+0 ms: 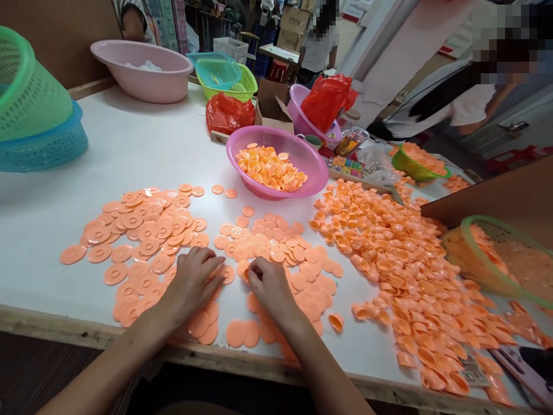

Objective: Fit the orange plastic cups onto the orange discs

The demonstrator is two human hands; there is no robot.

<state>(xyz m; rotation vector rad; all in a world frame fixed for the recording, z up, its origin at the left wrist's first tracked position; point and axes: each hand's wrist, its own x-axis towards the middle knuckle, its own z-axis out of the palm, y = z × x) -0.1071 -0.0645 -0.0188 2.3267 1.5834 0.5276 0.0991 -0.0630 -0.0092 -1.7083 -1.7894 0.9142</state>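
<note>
My left hand (pixel 194 276) rests over a spread of flat orange discs (pixel 148 229), its fingers apart. The fingertips reach the edge of one orange disc (pixel 228 274) lying between my hands. My right hand (pixel 270 282) is closed in a pinch on a small orange cup-shaped piece (pixel 245 273), partly hidden by the fingers. Plain orange discs (pixel 311 288) lie around and under that hand. A large pile of hollow orange cup pieces (pixel 389 248) spreads to the right, and a single cup piece (pixel 336 323) lies apart near my right forearm.
A pink basin (pixel 276 135) with orange pieces stands beyond my hands. Green and blue baskets (pixel 38 115) are at left, a pale pink tub (pixel 142 72) behind. A tipped basket (pixel 479 259) spills orange pieces at right. Other people stand in the background.
</note>
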